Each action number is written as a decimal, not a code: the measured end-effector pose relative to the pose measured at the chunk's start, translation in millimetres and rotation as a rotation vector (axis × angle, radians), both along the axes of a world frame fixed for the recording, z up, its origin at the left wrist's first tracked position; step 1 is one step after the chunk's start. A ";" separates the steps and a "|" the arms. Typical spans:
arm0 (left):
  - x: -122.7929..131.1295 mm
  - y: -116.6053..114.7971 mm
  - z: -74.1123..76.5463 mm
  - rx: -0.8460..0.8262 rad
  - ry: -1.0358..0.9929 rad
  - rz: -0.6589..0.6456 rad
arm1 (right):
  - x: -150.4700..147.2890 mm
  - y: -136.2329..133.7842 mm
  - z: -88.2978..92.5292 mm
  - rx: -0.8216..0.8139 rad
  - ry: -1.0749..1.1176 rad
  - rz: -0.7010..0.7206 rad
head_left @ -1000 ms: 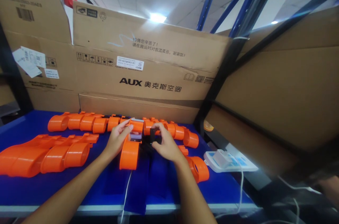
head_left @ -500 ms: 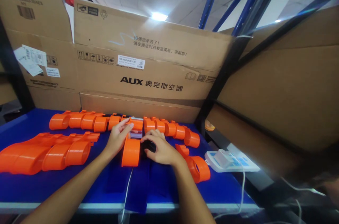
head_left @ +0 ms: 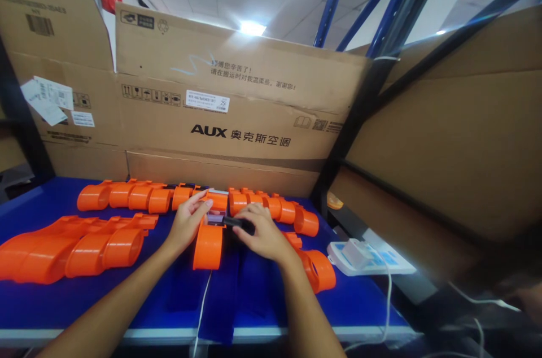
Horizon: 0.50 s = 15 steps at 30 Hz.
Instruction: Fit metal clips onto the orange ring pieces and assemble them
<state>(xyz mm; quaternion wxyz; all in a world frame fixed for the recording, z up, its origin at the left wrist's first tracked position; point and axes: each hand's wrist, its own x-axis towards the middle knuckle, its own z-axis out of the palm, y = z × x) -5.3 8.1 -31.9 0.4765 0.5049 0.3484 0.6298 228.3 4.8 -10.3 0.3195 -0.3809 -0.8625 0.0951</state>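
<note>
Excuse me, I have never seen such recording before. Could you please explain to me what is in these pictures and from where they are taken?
There is no machine here: you see a person's two bare hands, filmed by one camera worn on the head, looking forward and down. The left hand holds an orange ring-shaped part. The right hand holds a small black object beside it; what it is, I cannot tell. More orange parts lie in rows on the blue surface. Behind it stands printed cardboard.
</note>
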 end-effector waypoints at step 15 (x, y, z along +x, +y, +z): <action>10.8 -7.4 -7.2 0.136 0.141 -0.100 | -22.6 -4.7 -0.8 0.298 0.430 -0.035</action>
